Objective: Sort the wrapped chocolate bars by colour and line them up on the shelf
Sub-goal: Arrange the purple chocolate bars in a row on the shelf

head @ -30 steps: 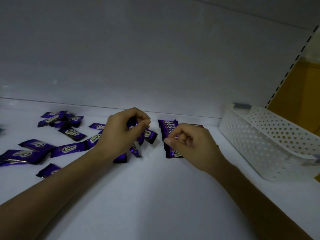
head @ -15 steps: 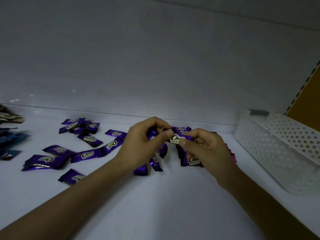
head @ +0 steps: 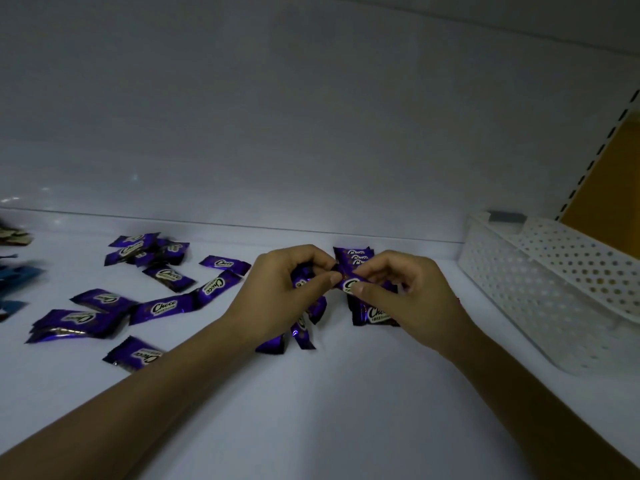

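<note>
- The purple bar has a slick wrapper. As I judge it, it could slip from the fingertips, or land skewed and knock the row of lined-up purple bars crooked.
- The bar sits between two pinches just above the row. The left hand has its grip clamped on the bar's left end, and the right hand has its grip clamped on the rest.
- Loose bars lie left of the row, some under the left hand. A dragging wrist could scatter them.
- The basket stands right of the row.

White perforated basket at right; grey piece, perhaps label, on rim.
</note>
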